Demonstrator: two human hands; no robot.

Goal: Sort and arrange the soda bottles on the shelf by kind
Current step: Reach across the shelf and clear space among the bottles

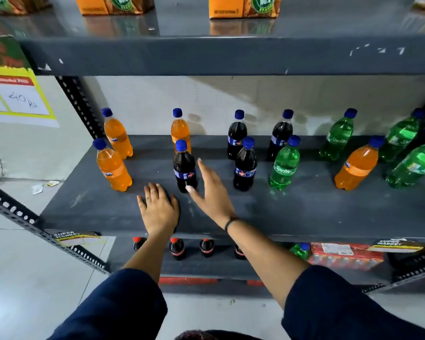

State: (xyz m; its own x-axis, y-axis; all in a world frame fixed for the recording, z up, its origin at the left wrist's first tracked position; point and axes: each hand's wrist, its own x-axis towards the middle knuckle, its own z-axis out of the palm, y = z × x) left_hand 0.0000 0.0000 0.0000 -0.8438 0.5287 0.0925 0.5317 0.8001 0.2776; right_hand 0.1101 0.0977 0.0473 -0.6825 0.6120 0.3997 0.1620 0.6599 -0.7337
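Orange, dark cola and green soda bottles, all blue-capped, stand mixed on the grey shelf point(304, 212). A cola bottle point(184, 168) stands front centre, before an orange bottle point(180, 130). My right hand point(212, 190) is open beside that cola bottle, thumb near its base, not gripping it. My left hand point(158, 208) lies flat and open on the shelf, just left of it. Two orange bottles point(113, 168) stand at the left. Further cola bottles point(245, 165) stand at centre, next to a green bottle point(284, 165). An orange bottle point(357, 166) stands among green ones point(336, 137) at the right.
An upper shelf point(231, 56) overhangs, carrying orange cartons point(243, 6). On the shelf below stand red-capped cola bottles point(177, 249) and a red pack point(344, 256). A perforated upright post point(81, 106) borders the left side, with a yellow price sign point(17, 94) beyond it.
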